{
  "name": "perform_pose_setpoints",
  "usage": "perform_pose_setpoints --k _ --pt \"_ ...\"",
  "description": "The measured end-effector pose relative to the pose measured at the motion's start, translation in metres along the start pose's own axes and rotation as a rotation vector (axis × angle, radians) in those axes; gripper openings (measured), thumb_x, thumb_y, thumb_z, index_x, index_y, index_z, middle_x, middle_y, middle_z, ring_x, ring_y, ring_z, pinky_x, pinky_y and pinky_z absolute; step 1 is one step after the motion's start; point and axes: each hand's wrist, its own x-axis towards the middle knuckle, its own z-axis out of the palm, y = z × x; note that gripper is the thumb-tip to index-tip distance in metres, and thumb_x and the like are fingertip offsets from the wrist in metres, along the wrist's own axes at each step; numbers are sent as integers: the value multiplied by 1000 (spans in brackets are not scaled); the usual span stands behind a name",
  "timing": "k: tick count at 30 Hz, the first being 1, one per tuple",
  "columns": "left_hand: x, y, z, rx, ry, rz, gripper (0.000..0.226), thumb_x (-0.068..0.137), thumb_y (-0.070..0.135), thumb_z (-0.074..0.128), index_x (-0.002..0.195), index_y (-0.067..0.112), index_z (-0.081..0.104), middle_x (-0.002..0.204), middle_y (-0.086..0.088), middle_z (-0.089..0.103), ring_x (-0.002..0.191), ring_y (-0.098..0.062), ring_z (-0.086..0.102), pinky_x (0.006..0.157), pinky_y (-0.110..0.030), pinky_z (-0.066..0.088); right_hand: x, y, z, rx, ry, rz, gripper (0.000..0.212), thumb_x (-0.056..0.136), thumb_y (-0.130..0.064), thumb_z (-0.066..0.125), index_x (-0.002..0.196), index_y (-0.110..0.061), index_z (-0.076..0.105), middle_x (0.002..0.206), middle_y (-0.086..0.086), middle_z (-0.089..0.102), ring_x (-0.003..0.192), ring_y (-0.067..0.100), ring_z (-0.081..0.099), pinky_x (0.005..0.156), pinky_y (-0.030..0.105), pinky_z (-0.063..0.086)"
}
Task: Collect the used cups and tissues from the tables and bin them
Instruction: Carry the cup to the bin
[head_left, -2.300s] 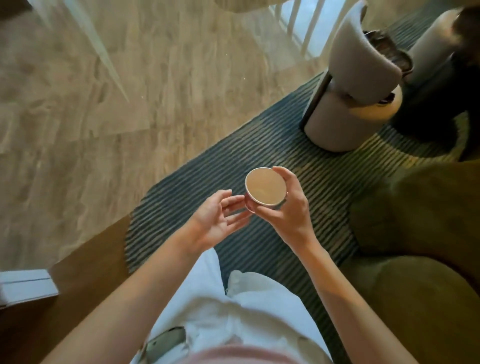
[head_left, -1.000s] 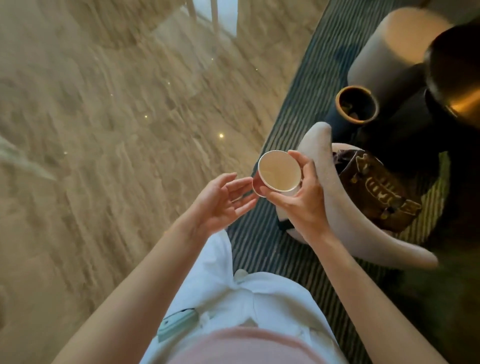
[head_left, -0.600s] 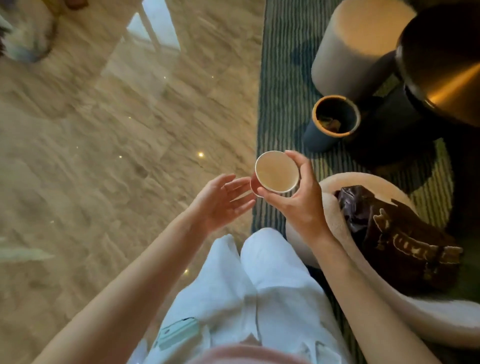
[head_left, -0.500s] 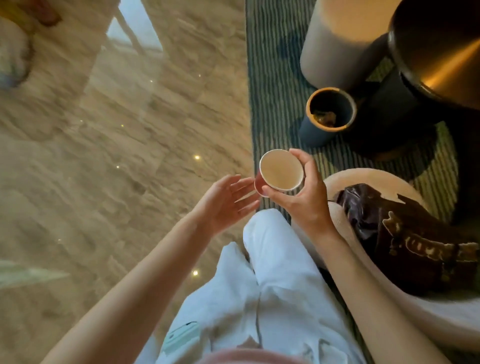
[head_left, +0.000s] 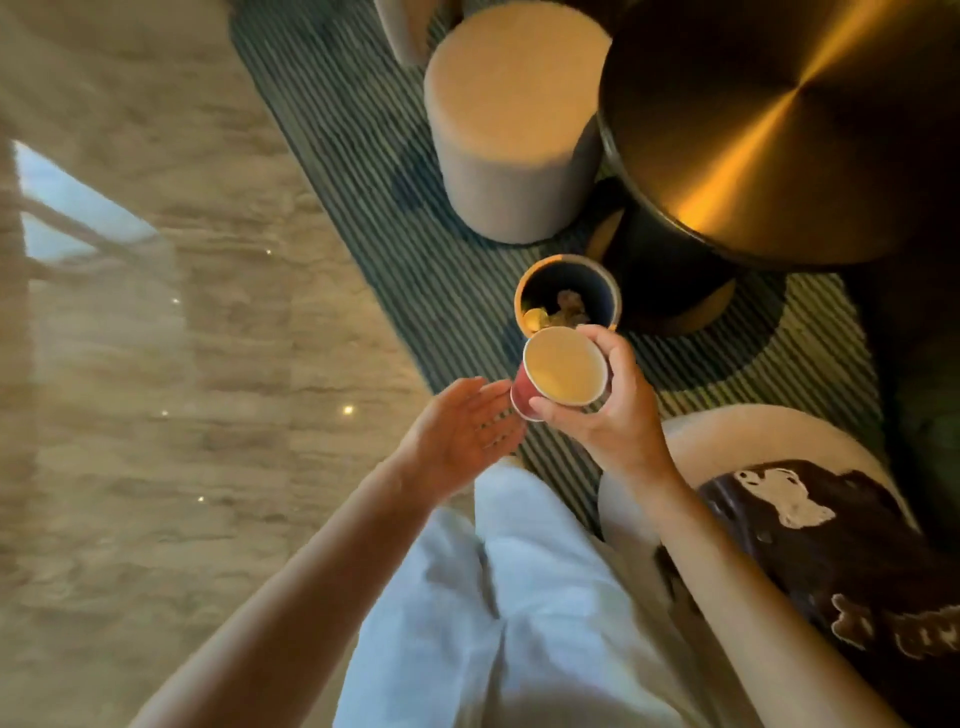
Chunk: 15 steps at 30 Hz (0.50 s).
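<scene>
My right hand (head_left: 610, 415) grips a red paper cup (head_left: 561, 371) with a pale inside, held upright with its mouth toward me. The cup hangs just in front of a small dark round bin (head_left: 608, 291) with an orange rim, which stands on the striped carpet. Crumpled tissue and another cup lie inside the bin. My left hand (head_left: 460, 439) hovers palm up beside the cup's left side, fingers relaxed and holding nothing.
A beige round stool (head_left: 514, 119) stands beyond the bin. A dark round table (head_left: 779, 119) with a shiny top is at the upper right. A pale chair (head_left: 737, 436) with a brown bag (head_left: 841, 561) is at my right. Polished stone floor (head_left: 156, 364) spreads left.
I have walked closer to the bin; it now sits directly beyond the cup. Both hands keep their pose, the right still holding the cup.
</scene>
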Motion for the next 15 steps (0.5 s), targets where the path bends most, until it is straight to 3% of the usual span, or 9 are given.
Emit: perform_pose_setpoints --k 4,11,13,15 --pt "59 71 18 69 -29 -100 39 95 28 42 123 5 57 105 -8 69 87 -21 67 80 -35 52 70 5 7 -19 132 37 75 63 -19 88 126 -18 46 125 -2 55 114 9 54 96 31 47" --pt "208 163 42 333 -22 -262 31 96 28 42 109 9 63 100 -6 69 88 -20 67 78 -35 54 179 54 28 -63 378 280 79 66 -26 86 133 -19 45 132 -9 50 120 3 47 101 26 42" --pt "258 178 44 468 -38 -267 30 96 29 43 107 10 62 97 -5 68 83 -19 66 70 -32 54 211 81 38 -60 441 337 76 65 -31 86 130 -31 46 128 -16 52 116 0 50 98 23 44" --pt "311 190 38 761 -6 -135 23 95 30 48 99 15 64 93 -4 66 86 -19 62 70 -29 51 246 116 53 -50 462 371 66 64 -37 85 116 -51 46 115 -31 55 106 -8 53 86 12 47"
